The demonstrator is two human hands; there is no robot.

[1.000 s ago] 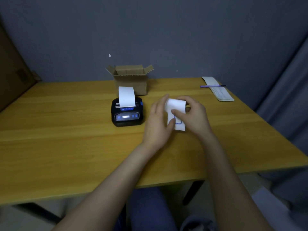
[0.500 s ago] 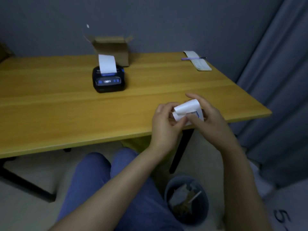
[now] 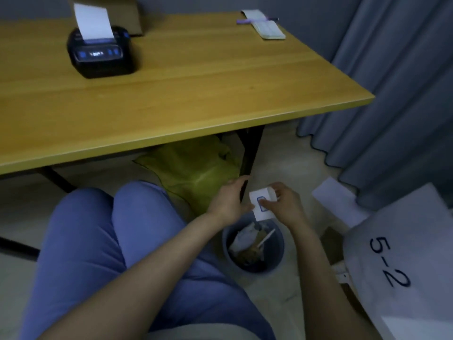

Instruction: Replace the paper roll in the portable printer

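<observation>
The black portable printer (image 3: 101,54) sits at the back left of the wooden table (image 3: 196,94), with a white strip of paper (image 3: 92,23) standing up out of its slot. Below the table's front edge, my right hand (image 3: 282,204) pinches a small white slip of paper (image 3: 262,204) with a blue printed outline. My left hand (image 3: 228,200) touches the slip's left edge with its fingertips. Both hands hover just above a round grey waste bin (image 3: 252,246).
The bin holds crumpled paper scraps. A cardboard box (image 3: 137,15) stands behind the printer. A notepad with a purple pen (image 3: 264,25) lies at the table's far right. A yellow-green bag (image 3: 196,168) lies under the table beside a black leg. Grey curtain and a white panel marked 5-2 (image 3: 392,261) are on the right.
Both hands carried the white slip from above the table down past its front edge to over the waste bin. The view has tilted down and right.
</observation>
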